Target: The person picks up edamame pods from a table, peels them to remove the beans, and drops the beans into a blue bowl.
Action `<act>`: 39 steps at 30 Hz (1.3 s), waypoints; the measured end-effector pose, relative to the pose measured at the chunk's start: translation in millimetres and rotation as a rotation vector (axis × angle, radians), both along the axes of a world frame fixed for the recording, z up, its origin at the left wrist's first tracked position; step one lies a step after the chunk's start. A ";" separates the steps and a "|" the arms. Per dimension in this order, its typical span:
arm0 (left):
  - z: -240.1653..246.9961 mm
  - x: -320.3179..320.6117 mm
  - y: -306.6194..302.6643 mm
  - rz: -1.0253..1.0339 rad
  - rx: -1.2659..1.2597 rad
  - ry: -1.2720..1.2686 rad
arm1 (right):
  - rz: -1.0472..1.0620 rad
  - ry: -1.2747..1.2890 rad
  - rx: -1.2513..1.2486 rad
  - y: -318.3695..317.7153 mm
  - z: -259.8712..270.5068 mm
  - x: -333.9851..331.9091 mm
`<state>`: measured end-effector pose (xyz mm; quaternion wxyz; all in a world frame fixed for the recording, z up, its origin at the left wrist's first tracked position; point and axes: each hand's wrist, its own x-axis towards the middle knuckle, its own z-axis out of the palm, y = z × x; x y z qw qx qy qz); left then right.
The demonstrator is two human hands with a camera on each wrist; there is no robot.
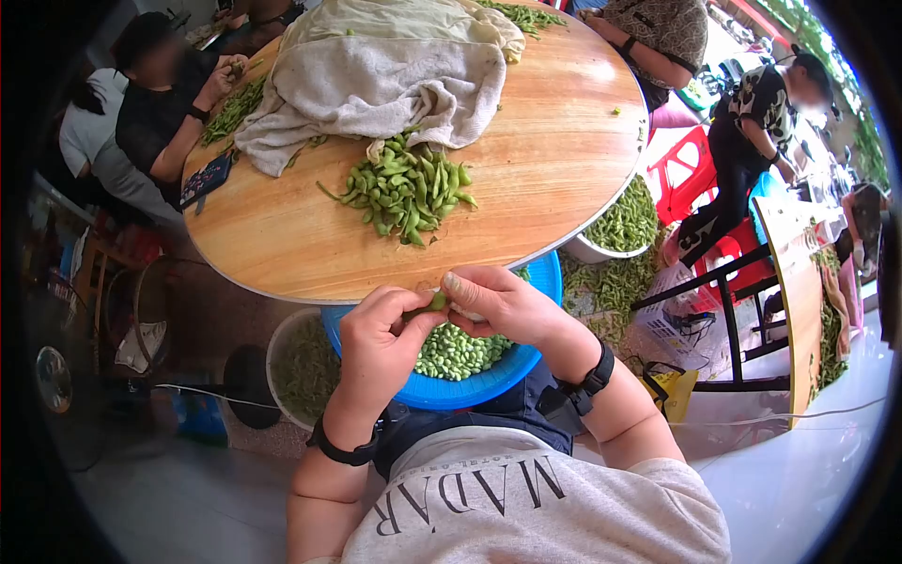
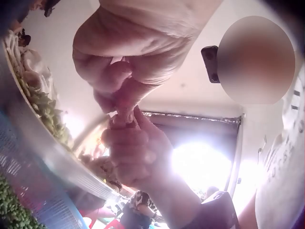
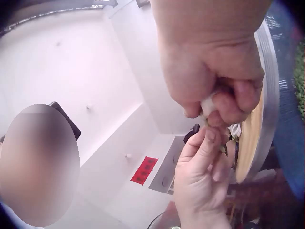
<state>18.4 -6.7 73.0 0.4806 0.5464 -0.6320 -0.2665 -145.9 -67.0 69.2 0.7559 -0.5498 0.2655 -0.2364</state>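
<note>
Over the blue basin point(image 1: 537, 315), at the near edge of the table, both hands meet around one green edamame pod point(image 1: 438, 301). My left hand point(image 1: 381, 334) pinches the pod between thumb and fingers. The right hand point(image 1: 512, 305) grips its other end, thumb on top and fingers curled below. Something white shows by the right hand's fingers, in the right wrist view too. Shelled green beans point(image 1: 460, 355) lie in the basin beneath. A heap of whole pods point(image 1: 409, 193) sits on the wooden table point(image 1: 282, 249) beyond the hands.
Damp cloths point(image 1: 385, 75) cover the middle of the table behind the heap. To the right stands a tub of pods point(image 1: 625, 221), with more pods strewn on the floor. A bucket point(image 1: 282, 352) is at the left. Other people sit around the table; a phone point(image 1: 205, 179) lies near its left edge.
</note>
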 end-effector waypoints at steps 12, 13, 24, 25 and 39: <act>-29.3 0.5 -0.2 0.049 -0.043 0.105 | -0.063 0.057 -0.049 0.3 -7.4 10.5; -37.5 -1.1 -0.5 0.054 -0.030 0.184 | -0.072 0.055 -0.042 1.1 -9.1 11.7; -38.4 12.5 7.8 -0.098 0.628 1.103 | -0.049 0.162 -0.494 8.2 -15.3 8.8; -37.1 13.5 9.2 -0.100 0.658 1.098 | 0.005 0.230 -0.543 6.0 -15.9 4.4; -38.2 12.8 33.5 -0.168 0.664 0.816 | -0.086 0.179 -0.467 16.7 -25.1 10.0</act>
